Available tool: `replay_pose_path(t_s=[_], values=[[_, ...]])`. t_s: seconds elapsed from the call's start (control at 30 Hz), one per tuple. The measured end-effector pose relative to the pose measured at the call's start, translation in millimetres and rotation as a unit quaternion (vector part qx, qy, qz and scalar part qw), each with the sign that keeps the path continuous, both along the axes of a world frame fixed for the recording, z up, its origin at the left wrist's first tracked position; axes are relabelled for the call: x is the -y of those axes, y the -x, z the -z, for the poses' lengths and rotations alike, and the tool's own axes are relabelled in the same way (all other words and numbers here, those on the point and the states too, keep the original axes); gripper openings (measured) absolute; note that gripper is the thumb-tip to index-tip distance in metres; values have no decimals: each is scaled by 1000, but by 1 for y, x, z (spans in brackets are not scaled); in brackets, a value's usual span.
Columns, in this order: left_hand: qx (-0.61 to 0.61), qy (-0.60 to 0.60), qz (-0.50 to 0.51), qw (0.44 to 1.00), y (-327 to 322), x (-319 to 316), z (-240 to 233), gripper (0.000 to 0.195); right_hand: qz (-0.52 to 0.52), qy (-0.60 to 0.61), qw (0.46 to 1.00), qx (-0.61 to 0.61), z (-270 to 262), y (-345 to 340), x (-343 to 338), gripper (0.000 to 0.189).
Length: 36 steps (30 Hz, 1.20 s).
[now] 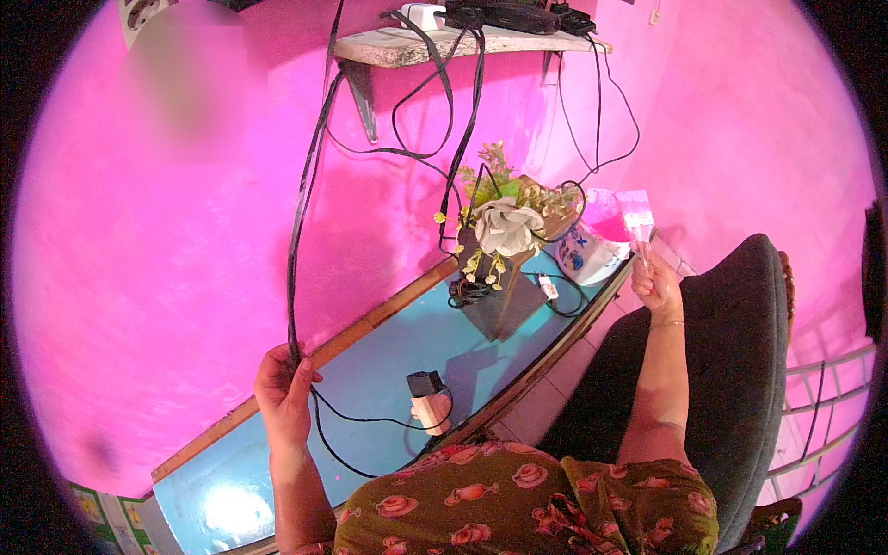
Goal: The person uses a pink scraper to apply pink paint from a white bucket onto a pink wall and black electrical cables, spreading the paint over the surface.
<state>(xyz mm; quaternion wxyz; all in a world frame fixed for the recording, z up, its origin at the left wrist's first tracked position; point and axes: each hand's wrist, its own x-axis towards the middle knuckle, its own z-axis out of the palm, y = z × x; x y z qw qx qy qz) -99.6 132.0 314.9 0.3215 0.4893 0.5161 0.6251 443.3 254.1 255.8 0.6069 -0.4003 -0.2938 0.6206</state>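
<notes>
My left hand [286,381] pinches a bundle of black cables [300,229] close to the pink wall [187,277], above a blue tabletop [374,354]. The cables run up past the wall shelf, and loose lengths droop below my fingers. A flat paintbrush [637,215] is gripped by its handle in my right hand [656,281], bristles up and coated with pale pink paint. Just left of the brush stands a white bucket [590,257] with a blue pattern, its inside showing bright pink paint.
A wooden shelf [430,47] on brackets carries a white adapter [422,16] and black devices. Artificial flowers [506,225] sit on a dark box [503,305] amid cables. A black plug block [424,383] lies nearer me. The dark upholstered chair [721,347] borders my right arm.
</notes>
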Motion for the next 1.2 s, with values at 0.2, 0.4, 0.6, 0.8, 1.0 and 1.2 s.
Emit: replay_pose_path(t_s=[0.2,0.4,0.6,0.8,1.0,1.2], values=[[6,10,6,1000,2,-5,3,18,150,15,938,312,47,-22,-37,29],[17,10,18,1000,12,-2,6,18,243,-17,708,664,61,-15,-62,29],[28,10,23,999,19,-6,9,19,351,-28,670,653,51,11,-32,33],[34,8,-4,999,33,-11,6,18,497,-199,719,444,12,89,66,36],[46,-14,-14,999,51,-22,11,17,344,-316,744,479,-21,175,153,32],[83,-31,6,996,58,-24,18,17,55,-311,675,667,-57,282,130,28]])
